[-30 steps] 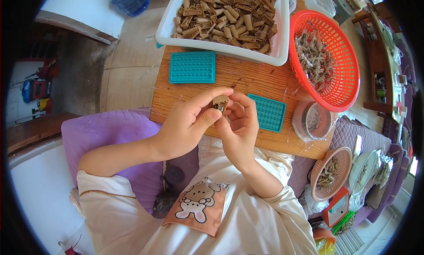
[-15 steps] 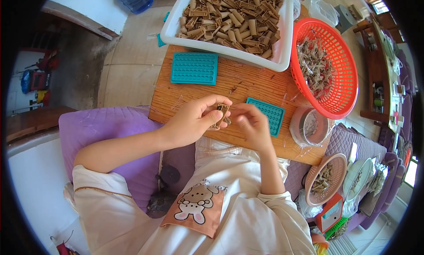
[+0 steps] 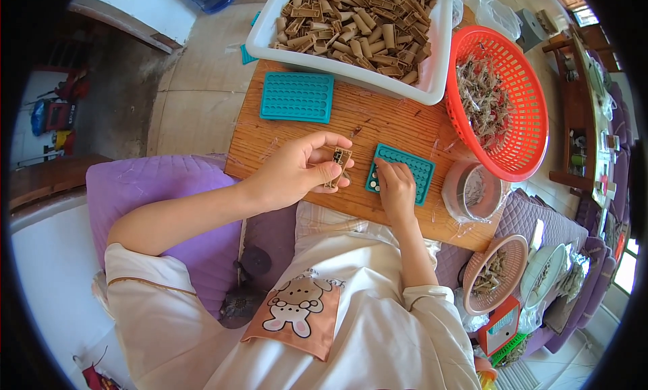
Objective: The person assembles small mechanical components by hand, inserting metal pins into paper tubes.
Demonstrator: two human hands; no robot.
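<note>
The left hand (image 3: 291, 174) had its grip pinched shut on a small tan slotted block (image 3: 337, 164), dark gaps showing in its face, held just above the wooden tabletop (image 3: 378, 123). Right beside it, the right hand (image 3: 395, 187) pressed its fingertips onto the near end of a teal tray (image 3: 408, 171) lying flat on the tabletop. Couldn't tell if those fingers held anything, since the hand hid the tray's edge there.

A white tub (image 3: 432, 86) of brown tubes, a red basket (image 3: 520, 154) of what may be small metal parts, purple cushion (image 3: 155, 187) alongside.
</note>
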